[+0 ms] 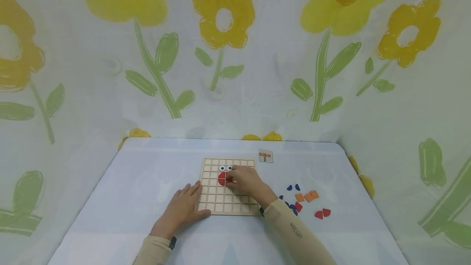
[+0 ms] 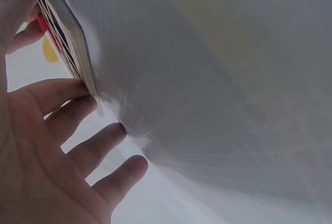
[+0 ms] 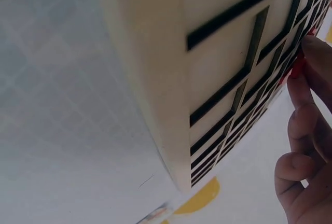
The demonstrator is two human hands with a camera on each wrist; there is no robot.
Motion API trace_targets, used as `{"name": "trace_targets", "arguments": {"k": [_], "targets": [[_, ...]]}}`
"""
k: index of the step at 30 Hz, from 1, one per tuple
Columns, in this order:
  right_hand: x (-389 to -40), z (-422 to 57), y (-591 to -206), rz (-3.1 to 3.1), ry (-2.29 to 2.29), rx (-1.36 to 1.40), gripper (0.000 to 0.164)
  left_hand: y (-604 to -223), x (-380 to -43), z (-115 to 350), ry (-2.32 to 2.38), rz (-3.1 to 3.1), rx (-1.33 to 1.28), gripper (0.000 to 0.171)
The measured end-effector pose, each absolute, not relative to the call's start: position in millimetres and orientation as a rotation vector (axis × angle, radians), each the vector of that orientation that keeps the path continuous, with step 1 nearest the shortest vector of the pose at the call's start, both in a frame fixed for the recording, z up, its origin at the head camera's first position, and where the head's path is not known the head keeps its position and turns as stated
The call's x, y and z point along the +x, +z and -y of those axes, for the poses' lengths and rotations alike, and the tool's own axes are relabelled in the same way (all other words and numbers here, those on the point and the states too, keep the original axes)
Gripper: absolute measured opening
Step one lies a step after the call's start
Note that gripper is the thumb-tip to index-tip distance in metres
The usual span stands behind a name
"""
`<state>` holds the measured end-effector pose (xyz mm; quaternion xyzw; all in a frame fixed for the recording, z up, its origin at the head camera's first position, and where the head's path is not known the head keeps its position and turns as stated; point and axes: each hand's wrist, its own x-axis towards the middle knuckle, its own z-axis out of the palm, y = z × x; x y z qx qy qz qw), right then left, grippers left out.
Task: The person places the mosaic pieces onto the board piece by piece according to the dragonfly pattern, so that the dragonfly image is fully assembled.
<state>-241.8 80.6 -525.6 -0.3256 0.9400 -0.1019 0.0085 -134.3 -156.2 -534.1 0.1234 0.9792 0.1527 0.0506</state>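
Note:
A wooden grid board [image 1: 217, 199] lies on the table. In its upper middle are two eye tiles [image 1: 222, 168] with red quarter-round pieces [image 1: 221, 178] below them. My right hand [image 1: 244, 180] reaches over the board from the right; in the right wrist view its thumb and forefinger pinch a red piece [image 3: 298, 67] close to the grid. My left hand [image 1: 185, 205] lies spread at the board's near left corner, fingers fairly straight. The left wrist view has its fingers [image 2: 72, 92] touching the board's edge [image 2: 83, 53], two of them off it.
Right of the board lie loose dark blue half-round pieces [image 1: 289, 187], orange squares [image 1: 308, 196] and red quarter-round pieces [image 1: 326, 212]. A small card with a printed grid pattern [image 1: 266, 156] sits beyond the board's far right corner. Flower-printed cloth [image 1: 257, 105] hangs behind the white table [image 1: 147, 175].

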Motion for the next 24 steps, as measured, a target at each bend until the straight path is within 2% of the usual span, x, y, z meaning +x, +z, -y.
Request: {"name": "trace_targets", "arguments": {"k": [17,24], "targets": [[-241.8,-76.1,-525.4,-2.956,-0.290,-1.005,0.009,-532.4,-133.3,155.6,0.461,-2.990,0.377,0.096],[-239.0,-75.2,-523.8,-2.955,-0.283,-1.001,0.012,-532.8,-132.4,156.3,0.458,-2.987,0.376,0.096]]}}
